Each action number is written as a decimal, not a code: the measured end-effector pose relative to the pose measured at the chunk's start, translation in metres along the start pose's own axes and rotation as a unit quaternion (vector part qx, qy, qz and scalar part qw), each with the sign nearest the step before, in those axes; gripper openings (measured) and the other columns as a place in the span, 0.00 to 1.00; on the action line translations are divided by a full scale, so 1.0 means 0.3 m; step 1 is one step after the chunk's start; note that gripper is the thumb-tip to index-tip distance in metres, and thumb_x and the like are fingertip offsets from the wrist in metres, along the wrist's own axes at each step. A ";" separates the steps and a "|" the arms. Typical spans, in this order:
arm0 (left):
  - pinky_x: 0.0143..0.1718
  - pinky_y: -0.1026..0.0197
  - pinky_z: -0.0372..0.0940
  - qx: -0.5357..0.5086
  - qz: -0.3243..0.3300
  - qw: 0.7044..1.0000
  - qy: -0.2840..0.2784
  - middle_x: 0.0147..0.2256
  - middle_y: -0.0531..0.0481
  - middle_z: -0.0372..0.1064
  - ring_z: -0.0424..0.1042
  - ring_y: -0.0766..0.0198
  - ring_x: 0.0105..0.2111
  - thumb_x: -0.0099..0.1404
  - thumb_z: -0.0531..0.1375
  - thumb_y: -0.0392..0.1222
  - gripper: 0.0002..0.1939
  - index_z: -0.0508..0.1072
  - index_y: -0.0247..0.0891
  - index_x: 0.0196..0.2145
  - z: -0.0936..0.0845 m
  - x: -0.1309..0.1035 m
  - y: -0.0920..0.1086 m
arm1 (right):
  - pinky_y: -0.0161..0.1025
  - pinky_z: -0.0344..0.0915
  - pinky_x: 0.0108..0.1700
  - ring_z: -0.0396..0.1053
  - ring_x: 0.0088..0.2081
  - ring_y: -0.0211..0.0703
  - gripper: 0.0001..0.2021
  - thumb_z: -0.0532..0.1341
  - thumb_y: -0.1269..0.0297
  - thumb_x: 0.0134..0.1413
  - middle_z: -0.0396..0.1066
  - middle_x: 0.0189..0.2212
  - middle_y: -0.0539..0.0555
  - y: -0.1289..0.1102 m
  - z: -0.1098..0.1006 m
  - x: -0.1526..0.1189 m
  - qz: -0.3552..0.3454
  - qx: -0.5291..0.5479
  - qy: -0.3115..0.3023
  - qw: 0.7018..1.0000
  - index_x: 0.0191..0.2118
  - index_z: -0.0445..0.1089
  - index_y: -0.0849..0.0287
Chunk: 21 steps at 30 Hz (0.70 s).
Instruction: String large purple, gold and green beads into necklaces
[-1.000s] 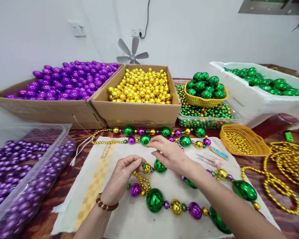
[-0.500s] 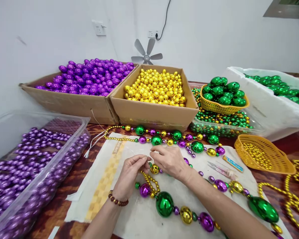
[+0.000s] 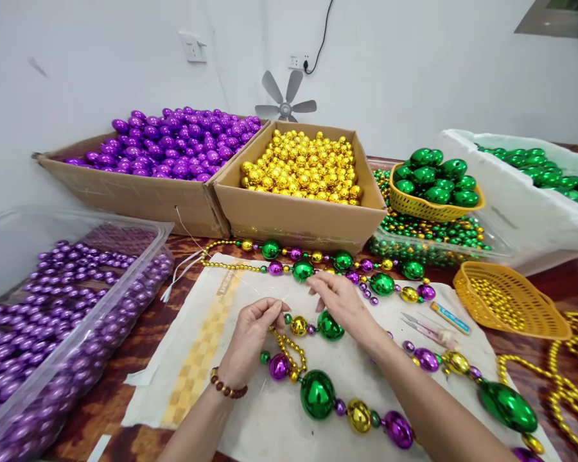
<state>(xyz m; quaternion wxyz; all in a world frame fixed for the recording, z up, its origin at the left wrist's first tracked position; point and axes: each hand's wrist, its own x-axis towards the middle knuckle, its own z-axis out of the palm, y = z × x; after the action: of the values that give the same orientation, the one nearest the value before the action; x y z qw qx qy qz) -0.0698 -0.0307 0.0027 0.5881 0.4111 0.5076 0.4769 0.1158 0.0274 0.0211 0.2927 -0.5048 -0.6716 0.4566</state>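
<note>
My left hand [image 3: 256, 327], with a brown bead bracelet on its wrist, pinches the thin string of a bead strand beside a small green bead. Gold beads [image 3: 289, 353] hang just below its fingers. To the right, my right hand [image 3: 340, 301] hovers over the cloth, fingers bent; whether it holds thread cannot be made out. Below it lies a green bead [image 3: 330, 325]. A large green bead [image 3: 317, 394] and a purple bead [image 3: 280, 366] lie nearer me. Behind the hands, a finished-looking strand [image 3: 302, 270] of green, gold and purple beads crosses the cloth.
Boxes of purple beads [image 3: 173, 144] and gold beads [image 3: 301, 167] stand behind. A clear tub [image 3: 161, 240] is at left. At right are scissors [image 3: 426, 328], a cutter [image 3: 450, 318], an orange basket [image 3: 539, 311] and a white foam box [image 3: 525, 205].
My right hand has moved right, away from my left hand, and its fingers have loosened. The green bead under it now shows. My left hand keeps its pinch.
</note>
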 end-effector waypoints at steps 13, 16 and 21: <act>0.36 0.64 0.61 -0.025 0.030 0.999 -0.005 0.27 0.53 0.69 0.66 0.66 0.30 0.64 0.59 0.44 0.12 0.68 0.38 0.44 -0.011 0.009 -0.009 | 0.32 0.64 0.35 0.68 0.30 0.37 0.09 0.59 0.61 0.55 0.69 0.26 0.48 -0.037 0.108 0.056 -0.051 0.158 0.000 0.986 0.30 0.71 0.59; 0.36 0.64 0.61 0.004 0.054 0.998 0.023 0.27 0.54 0.69 0.67 0.66 0.30 0.65 0.58 0.43 0.08 0.67 0.40 0.41 -0.024 0.009 -0.024 | 0.33 0.63 0.34 0.67 0.30 0.37 0.09 0.59 0.61 0.56 0.69 0.26 0.48 -0.037 0.100 0.066 -0.064 0.151 0.006 0.986 0.29 0.71 0.59; 0.37 0.64 0.61 0.046 0.058 0.997 0.026 0.29 0.52 0.70 0.67 0.66 0.31 0.64 0.58 0.44 0.10 0.73 0.37 0.41 -0.021 0.018 -0.037 | 0.32 0.59 0.33 0.64 0.28 0.36 0.08 0.60 0.65 0.55 0.67 0.23 0.47 -0.044 0.108 0.075 -0.076 0.141 0.000 0.987 0.27 0.72 0.59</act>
<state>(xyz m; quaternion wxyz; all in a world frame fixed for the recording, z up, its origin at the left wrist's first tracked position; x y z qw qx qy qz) -0.0743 -0.0276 -0.0101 0.5264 0.4540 0.5193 0.4971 0.0755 0.0376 0.0184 0.3951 -0.4061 -0.6365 0.5233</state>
